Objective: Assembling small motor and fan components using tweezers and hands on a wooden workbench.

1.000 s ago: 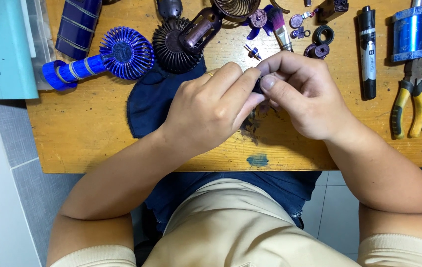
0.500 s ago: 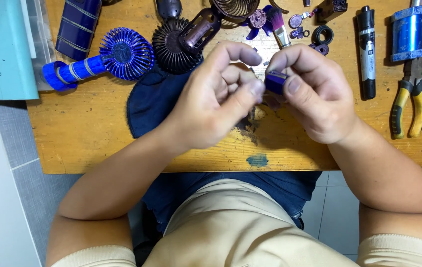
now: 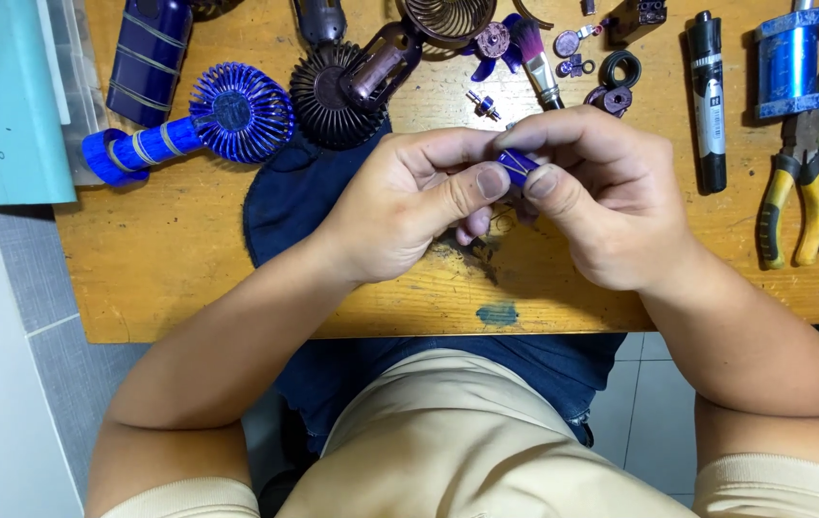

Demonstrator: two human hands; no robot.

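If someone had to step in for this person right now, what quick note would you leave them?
Left hand and right hand together pinch a small blue part above the wooden table.
A blue handheld fan and a dark fan lie at upper left, with small loose pieces near a brush.
Pliers and a black marker lie to the right, untouched.
Fans look unassembled; the part is not yet fitted.

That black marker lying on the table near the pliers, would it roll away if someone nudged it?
Probably. The black marker is a smooth round cylinder lying flat on the wooden table, so a sideways push would likely roll it toward the pliers. It looks stiff and fairly light, and its glossy body may be slightly slippery.
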